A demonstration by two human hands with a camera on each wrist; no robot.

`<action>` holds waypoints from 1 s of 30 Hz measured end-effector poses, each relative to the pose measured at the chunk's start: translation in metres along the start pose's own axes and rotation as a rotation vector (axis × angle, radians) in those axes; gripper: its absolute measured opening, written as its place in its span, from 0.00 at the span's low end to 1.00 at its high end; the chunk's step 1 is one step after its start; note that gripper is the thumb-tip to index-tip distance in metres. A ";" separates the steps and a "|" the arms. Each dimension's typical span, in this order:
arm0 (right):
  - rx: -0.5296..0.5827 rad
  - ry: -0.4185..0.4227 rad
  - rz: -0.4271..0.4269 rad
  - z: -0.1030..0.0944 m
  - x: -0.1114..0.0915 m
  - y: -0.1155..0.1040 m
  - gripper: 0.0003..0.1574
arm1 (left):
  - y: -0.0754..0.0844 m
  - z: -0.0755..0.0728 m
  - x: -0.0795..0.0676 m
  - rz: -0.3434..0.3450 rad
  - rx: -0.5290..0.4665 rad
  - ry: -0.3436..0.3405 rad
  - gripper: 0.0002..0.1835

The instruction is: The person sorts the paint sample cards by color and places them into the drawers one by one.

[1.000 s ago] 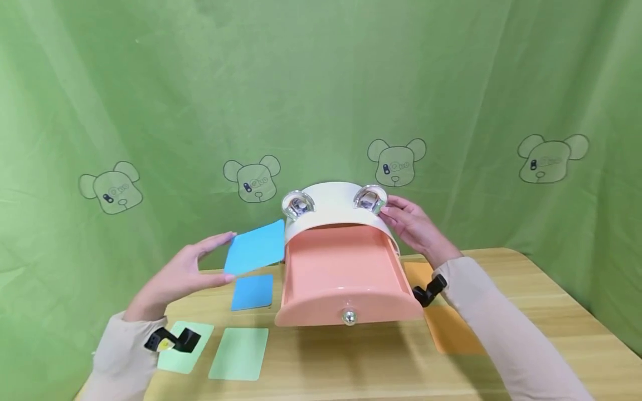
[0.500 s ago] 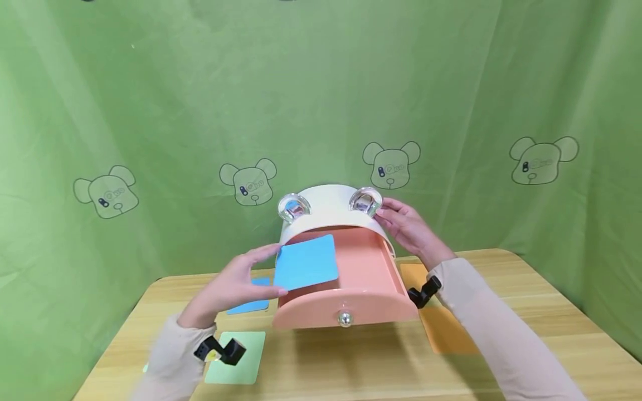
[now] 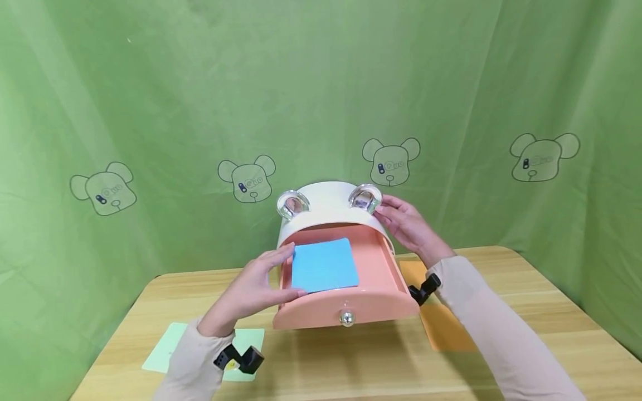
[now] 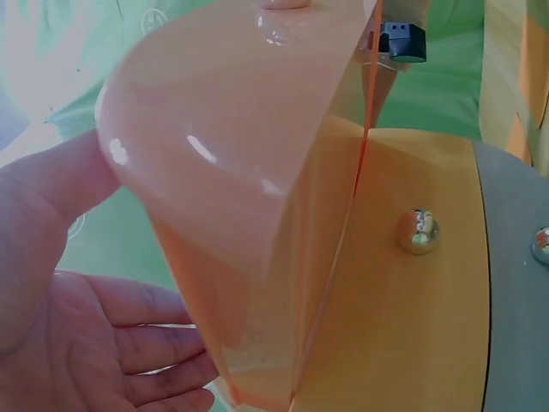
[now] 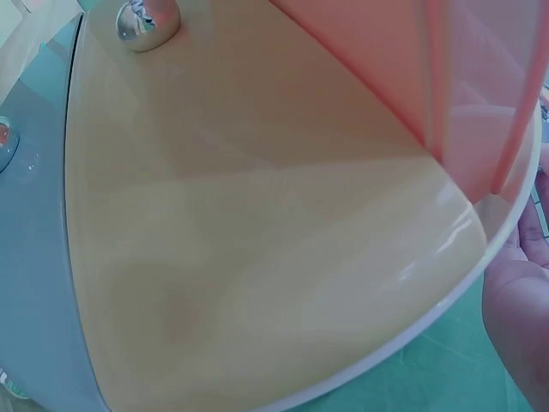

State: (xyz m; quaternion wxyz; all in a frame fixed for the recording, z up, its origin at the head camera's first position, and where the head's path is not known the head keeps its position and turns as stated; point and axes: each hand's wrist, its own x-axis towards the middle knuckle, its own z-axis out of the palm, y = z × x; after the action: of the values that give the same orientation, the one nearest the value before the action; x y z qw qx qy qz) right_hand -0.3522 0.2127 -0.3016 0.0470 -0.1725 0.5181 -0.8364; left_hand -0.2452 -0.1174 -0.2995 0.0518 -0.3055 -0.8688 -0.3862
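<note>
A white-topped cabinet [image 3: 328, 203] with two silver eye-like domes stands with its pink drawer [image 3: 378, 259] pulled out. My left hand [image 3: 251, 289] reaches over the drawer's left side and holds a light blue card [image 3: 325, 264] by its left corners, thumb at the near one and a finger at the far one. The card lies inside the drawer, toward its left side. From below, the left wrist view shows this hand's other fingers [image 4: 159, 348] outside the drawer wall. My right hand [image 3: 408, 225] touches the cabinet's right side by the right dome, fingers relaxed.
Pale green cards [image 3: 165, 348] lie at the table's left, partly behind my left sleeve. Orange cards [image 3: 446, 328] lie at the right under my right arm. Below the pink drawer are a shut yellow drawer [image 4: 412, 318] and a grey-blue one [image 4: 519, 300]. A green curtain [image 3: 321, 83] hangs behind.
My left hand has moved right, carrying the blue card from beside the cabinet over the drawer and down into it. My right hand has stayed at the cabinet's side.
</note>
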 end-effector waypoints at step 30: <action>0.036 0.016 -0.004 0.000 0.001 0.003 0.17 | -0.218 -0.033 -0.044 -0.237 -0.484 0.068 0.33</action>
State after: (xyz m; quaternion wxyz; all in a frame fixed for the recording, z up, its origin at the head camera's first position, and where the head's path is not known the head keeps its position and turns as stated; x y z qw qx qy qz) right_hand -0.3532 0.2112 -0.3038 0.0441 -0.1660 0.5029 -0.8471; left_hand -0.3391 -0.2745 -0.4300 -0.0393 -0.1921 -0.7787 -0.5959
